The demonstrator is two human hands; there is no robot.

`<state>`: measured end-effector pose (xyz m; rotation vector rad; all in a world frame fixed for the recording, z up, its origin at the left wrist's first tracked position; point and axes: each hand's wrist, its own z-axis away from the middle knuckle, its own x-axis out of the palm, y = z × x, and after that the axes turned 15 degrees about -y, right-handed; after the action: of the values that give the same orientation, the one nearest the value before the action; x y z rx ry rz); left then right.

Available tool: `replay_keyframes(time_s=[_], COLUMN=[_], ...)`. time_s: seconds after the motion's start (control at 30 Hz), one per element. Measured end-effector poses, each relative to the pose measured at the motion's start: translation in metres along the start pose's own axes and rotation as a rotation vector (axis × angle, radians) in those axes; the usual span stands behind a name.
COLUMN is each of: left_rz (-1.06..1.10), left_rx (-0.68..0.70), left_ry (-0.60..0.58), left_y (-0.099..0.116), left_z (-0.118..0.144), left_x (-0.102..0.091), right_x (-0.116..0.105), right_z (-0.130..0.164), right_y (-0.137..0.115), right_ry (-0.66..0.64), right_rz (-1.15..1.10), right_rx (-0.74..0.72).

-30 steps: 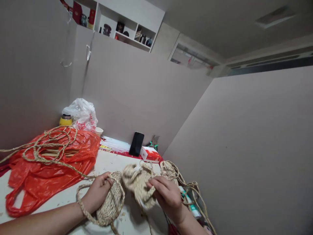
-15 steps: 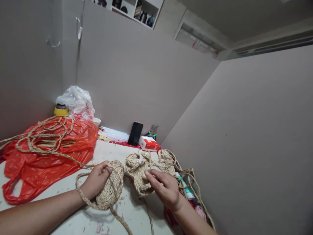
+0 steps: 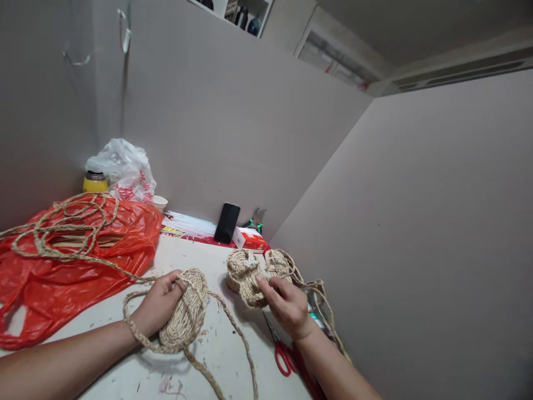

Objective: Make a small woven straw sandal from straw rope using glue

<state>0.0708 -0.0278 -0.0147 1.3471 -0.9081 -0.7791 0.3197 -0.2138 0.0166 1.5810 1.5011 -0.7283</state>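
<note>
The woven sandal, the one with a small pale ornament on its top, now lies on the bench. A second ago the right hand held it raised and tilted toward the camera; it has since been lowered and set further back, next to a second sandal that sits just behind it. The right hand is not closed around it any more: the fingers are loosely curled, and the fingertips rest on the sandal's near edge. Judging by this, the inspecting or turning of that piece looks finished for now.

The left hand has hardly moved. It stays clasped over the flat woven sole, thumb across the top and fingers down the side, pressing it to the bench. A braided rope loops from the sole around the wrist and trails forward; this loose stretch now lies spread wider across the bench.

With the right arm shifted, red scissors show beside it. Further left lies an orange bag with coiled rope on it; a phone leans on the wall.
</note>
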Motion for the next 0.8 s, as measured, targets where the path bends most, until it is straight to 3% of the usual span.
replay_keyframes(time_s=[0.33, 0.63, 0.8], left_rz=[-0.076, -0.114, -0.129], left_rx=[0.044, 0.058, 0.050], left_ry=[-0.003, 0.013, 0.024], left_y=[-0.007, -0.004, -0.002], left_z=[-0.004, -0.002, -0.002], left_x=[-0.004, -0.003, -0.003], right_x=[0.001, -0.001, 0.001], right_z=[0.007, 0.015, 0.018], right_y=[0.030, 0.026, 0.029], right_ry=[0.036, 0.028, 0.013], right_rz=[0.052, 0.040, -0.015], right_rx=[0.128, 0.107, 0.168])
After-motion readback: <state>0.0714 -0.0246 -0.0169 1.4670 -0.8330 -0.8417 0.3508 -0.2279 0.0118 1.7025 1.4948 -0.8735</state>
